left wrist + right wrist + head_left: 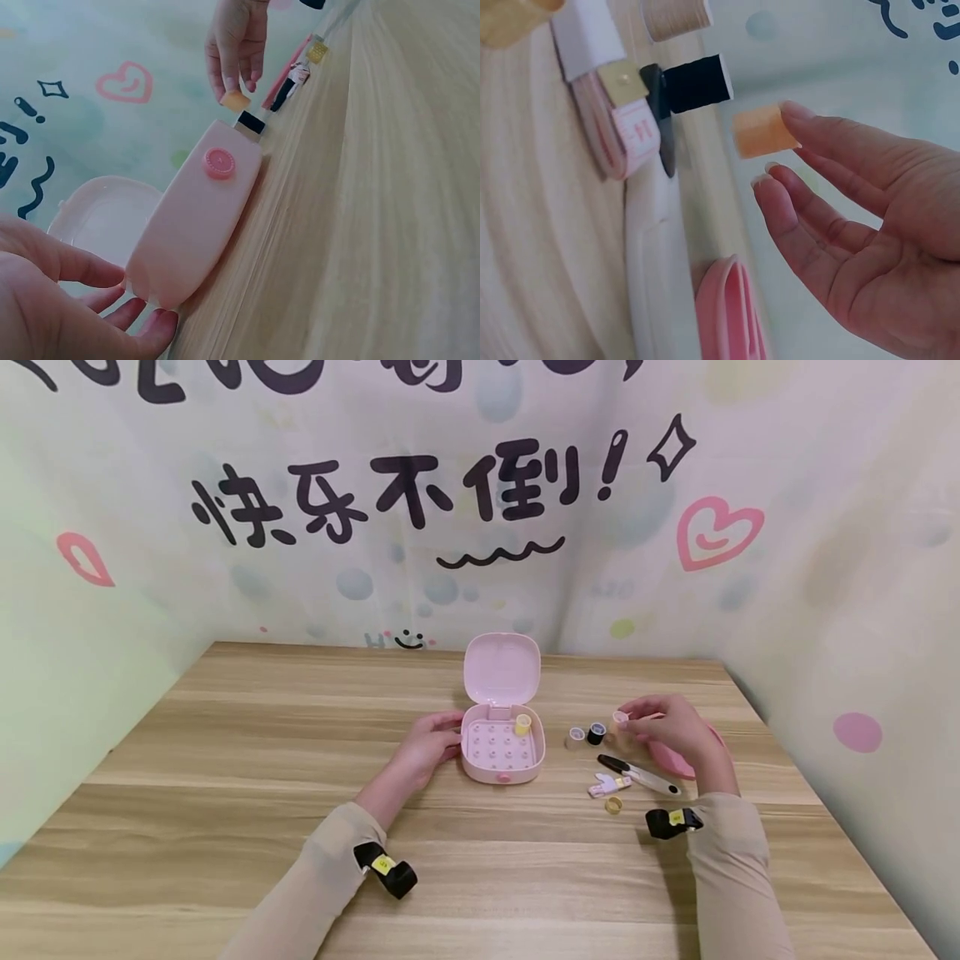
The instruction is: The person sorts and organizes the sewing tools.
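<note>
A small pink sewing box (504, 768) stands on the table with its lid (502, 668) raised. Inside it are rows of small pegs and one yellow thread spool (522, 724). At the box's left side, my left hand (425, 745) rests its fingertips against the wall, the thumb low near the front corner. My right hand (671, 727) pinches an orange thread spool (763, 131) between thumb and fingers, lifted over the table to the right of the box. Between the box and that hand stand a black thread spool (596, 734) and a beige thread spool (575, 739).
Thread snips (641, 775) with a white handle lie right of the box, beside a folded tape measure (610, 786) and a gold thimble (613, 805). A pink tray-like piece (672, 760) lies partly under my right hand. A printed cloth (337, 593) hangs behind the table.
</note>
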The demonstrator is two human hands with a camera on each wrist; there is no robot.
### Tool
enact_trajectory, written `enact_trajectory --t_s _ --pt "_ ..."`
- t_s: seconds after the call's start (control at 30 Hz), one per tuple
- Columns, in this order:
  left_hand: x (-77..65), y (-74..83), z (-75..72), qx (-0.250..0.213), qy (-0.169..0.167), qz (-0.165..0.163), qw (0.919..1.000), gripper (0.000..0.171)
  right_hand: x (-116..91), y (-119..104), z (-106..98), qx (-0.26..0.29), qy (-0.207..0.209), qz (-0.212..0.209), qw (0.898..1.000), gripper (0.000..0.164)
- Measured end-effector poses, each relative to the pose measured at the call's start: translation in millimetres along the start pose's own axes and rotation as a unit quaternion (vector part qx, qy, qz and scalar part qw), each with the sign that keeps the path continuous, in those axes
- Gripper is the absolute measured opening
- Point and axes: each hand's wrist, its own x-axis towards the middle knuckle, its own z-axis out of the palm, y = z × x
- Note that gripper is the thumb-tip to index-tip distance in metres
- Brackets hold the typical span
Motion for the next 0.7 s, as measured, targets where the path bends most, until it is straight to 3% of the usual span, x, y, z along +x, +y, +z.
enact_trajectory --t_s 0.23,0.7 --pt "-1.7 0.5 0.8 0.024 0.003 0.011 0.9996 0.048 -2.7 -12.3 1.0 -0.005 0.025 0.008 1.0 0.043" --pt "-2.8 1.4 1.5 0.032 0.0 0.01 0.9994 0.048 0.4 -32.0 9.3 0.003 0.049 -0.017 0.999 0.042"
